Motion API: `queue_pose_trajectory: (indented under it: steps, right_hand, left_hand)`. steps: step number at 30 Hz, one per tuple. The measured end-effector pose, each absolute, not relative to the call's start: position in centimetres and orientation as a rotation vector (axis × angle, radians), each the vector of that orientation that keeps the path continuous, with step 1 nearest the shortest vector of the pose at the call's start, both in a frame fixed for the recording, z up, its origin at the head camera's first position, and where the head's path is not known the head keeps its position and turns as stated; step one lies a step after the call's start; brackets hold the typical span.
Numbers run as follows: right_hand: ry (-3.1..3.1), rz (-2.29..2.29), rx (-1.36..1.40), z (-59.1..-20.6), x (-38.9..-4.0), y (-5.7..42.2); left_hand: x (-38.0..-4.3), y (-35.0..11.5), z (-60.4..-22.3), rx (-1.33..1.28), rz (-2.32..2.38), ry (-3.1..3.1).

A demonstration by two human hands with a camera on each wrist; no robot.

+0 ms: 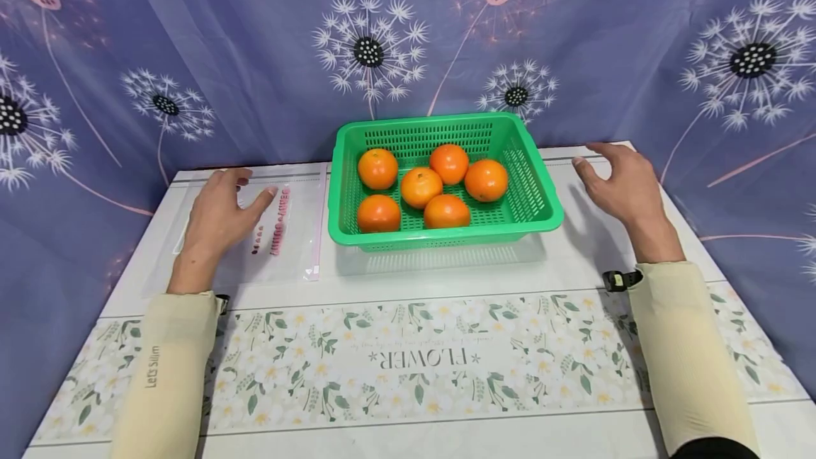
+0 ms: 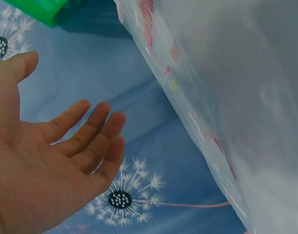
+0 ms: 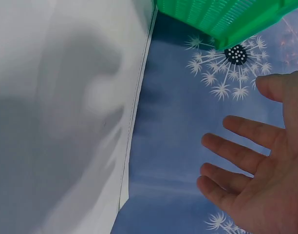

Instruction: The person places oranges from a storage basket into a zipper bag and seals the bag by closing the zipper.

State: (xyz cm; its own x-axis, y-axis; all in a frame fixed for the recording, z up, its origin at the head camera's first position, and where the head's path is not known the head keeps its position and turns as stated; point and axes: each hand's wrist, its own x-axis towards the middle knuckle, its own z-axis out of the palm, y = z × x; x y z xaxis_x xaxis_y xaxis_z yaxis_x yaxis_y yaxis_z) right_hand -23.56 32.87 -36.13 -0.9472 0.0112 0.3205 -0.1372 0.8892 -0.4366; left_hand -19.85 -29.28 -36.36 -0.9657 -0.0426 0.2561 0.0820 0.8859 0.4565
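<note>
Six oranges (image 1: 421,188) sit in the basket (image 1: 445,235), with a clear bag (image 1: 302,253) beside it on the table (image 1: 433,285). The left hand (image 1: 219,214) hovers over the bag, the right hand (image 1: 627,186) off the basket's right side, fingers (image 3: 234,152) loose and empty on both.

Head view looks down; nearer wrist views share the basket (image 1: 446,234).

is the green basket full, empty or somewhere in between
Partly filled: six oranges lie inside the basket, with bare space showing around them.
</note>
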Motion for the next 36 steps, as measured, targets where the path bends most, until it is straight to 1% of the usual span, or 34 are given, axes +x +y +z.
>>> queue_pose_trajectory:
  steps: [14, 26, 36]
  right_hand:
    - [-2.737, 0.719, 0.159, -35.7, -23.4, 31.8]
    - [-2.701, 0.730, 0.210, -35.3, -23.0, 30.9]
    - [-2.677, 0.711, 0.266, -35.0, -22.9, 30.4]
  left_hand:
    - [-20.0, -27.4, -36.9, -0.090, -0.723, -2.841]
    - [-19.9, -25.9, -37.2, -0.217, -0.748, -2.874]
    - [-20.1, -24.8, -38.0, -0.229, -0.729, -2.973]
